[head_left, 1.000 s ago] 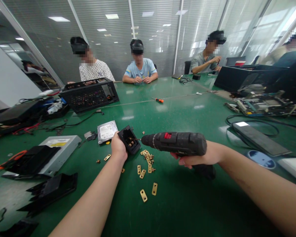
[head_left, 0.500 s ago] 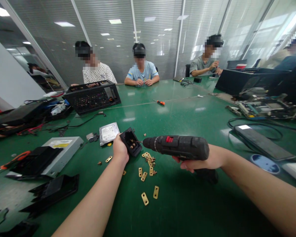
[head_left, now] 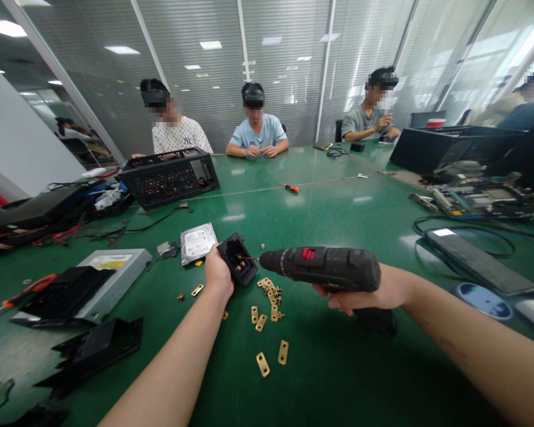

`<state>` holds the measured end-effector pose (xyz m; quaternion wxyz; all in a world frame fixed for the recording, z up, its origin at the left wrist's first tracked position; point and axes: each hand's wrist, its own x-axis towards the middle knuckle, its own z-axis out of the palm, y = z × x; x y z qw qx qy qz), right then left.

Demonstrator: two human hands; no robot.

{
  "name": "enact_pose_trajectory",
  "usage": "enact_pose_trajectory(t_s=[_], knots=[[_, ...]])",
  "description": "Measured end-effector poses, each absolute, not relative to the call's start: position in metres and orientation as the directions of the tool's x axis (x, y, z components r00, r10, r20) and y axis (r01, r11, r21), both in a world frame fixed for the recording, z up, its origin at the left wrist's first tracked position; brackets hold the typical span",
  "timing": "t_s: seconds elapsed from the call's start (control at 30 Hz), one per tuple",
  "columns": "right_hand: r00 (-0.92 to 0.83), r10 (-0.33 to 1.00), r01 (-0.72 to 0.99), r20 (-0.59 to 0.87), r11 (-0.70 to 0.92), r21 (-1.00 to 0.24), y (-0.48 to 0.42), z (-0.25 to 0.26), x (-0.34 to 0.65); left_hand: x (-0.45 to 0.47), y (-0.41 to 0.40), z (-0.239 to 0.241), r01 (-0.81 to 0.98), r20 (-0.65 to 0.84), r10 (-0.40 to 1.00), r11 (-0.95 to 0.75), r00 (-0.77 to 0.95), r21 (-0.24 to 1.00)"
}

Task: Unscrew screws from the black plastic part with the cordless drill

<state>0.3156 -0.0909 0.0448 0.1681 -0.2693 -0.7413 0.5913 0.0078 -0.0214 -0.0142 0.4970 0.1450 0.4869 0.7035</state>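
My left hand [head_left: 218, 276] is closed around a small black plastic box [head_left: 246, 274], tilted so its open side faces right, with brass-coloured fittings inside. In my right hand [head_left: 360, 296] is a black cordless drill [head_left: 324, 268] with a red switch, lying level and pointing left. Its thin bit [head_left: 251, 258] reaches the box's open side; whether the tip touches a screw inside I cannot tell. Below the box lie several brass plates [head_left: 261, 364] with two holes each, and a small pile of brass screws [head_left: 276, 292]. My drill hand's fingertips are partly hidden.
A hard drive [head_left: 198, 243] lies behind my left hand. Left of it are an optical drive [head_left: 115, 279], an orange-handled screwdriver [head_left: 31, 290] and a black computer case [head_left: 171, 178]. Another screwdriver [head_left: 291, 188] lies mid-table. Circuit boards [head_left: 476, 198] sit at right; several people sit around the table.
The view has shifted slightly. The drill and box keep nearly the same place relative to each other, with the bit still at the box's opening.
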Motion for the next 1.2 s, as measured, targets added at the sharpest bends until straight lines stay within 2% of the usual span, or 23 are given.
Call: enact_pose_trajectory(t_s=[0.5, 0.67, 0.87, 1.2], knots=[[-0.805, 0.591, 0.196, -0.05, 0.186, -0.963, -0.09, 0.045, 0.314, 0.005, -0.02, -0.019, -0.533, -0.245, 0.851, -0.047, -0.464, 0.845], [-0.784, 0.615, 0.243, -0.087, 0.174, -0.954, -0.091, 0.042, 0.315, 0.005, -0.02, -0.019, -0.54, -0.247, 0.858, -0.041, -0.45, 0.841], [-0.804, 0.591, 0.208, -0.069, 0.172, -0.963, -0.09, 0.045, 0.314, 0.003, -0.018, -0.023, -0.531, -0.228, 0.854, -0.066, -0.468, 0.845], [-0.799, 0.598, 0.174, -0.055, 0.143, -0.974, -0.091, 0.042, 0.315, 0.003, -0.021, -0.02, -0.511, -0.263, 0.848, -0.011, -0.461, 0.86]])
